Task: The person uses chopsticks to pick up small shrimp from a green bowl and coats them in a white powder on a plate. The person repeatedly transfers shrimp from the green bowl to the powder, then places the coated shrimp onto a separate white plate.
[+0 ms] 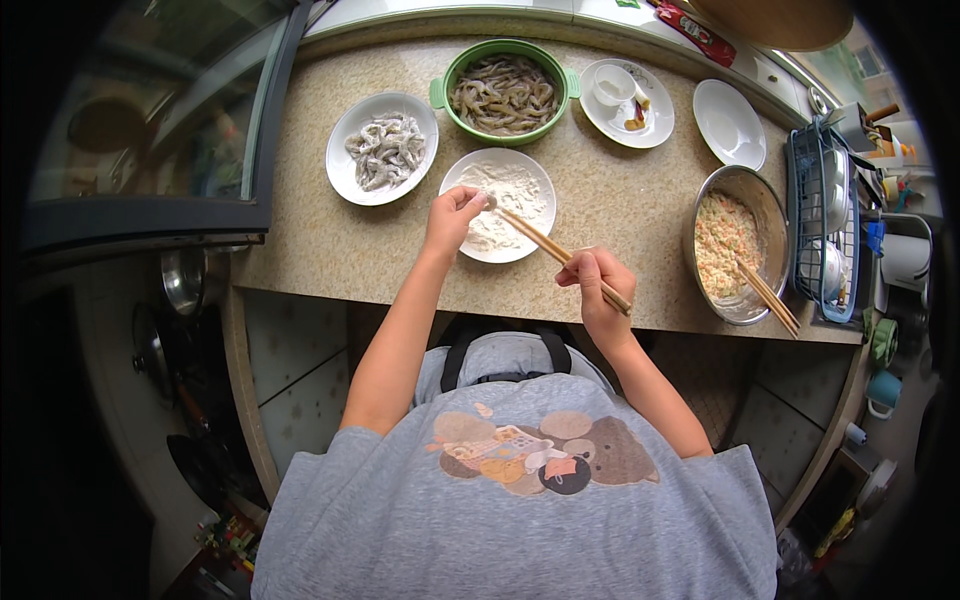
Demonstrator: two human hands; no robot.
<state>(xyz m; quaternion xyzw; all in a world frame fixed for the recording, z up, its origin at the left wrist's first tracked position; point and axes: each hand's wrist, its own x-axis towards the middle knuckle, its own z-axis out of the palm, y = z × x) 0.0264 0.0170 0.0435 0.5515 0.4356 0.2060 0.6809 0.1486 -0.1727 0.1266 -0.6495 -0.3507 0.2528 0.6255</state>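
Note:
Over a white plate (pixel 455 178) of flour (pixel 517 187), my left hand (pixel 452 217) pinches a small greyish shrimp (pixel 490 202) between thumb and fingertips. My right hand (pixel 600 289) grips a pair of wooden chopsticks (pixel 544 240). Their tips point at the shrimp; I cannot tell whether they touch it. To the left, a white plate (pixel 337 176) holds flour-coated shrimp (pixel 386 152). Behind the flour stands a green two-handled colander or bowl (pixel 437 94) full of raw peeled shrimp (pixel 506 94).
Back right, a white plate (pixel 652 135) carries a small clear cup (pixel 613 85); an oval white dish (pixel 727 124) lies beside it. A steel bowl (pixel 784 225) holds a crumbly mixture and chopsticks (pixel 769 298). A blue dish rack (pixel 825 296) borders the right; a glass window panel (pixel 259 202) overhangs the left.

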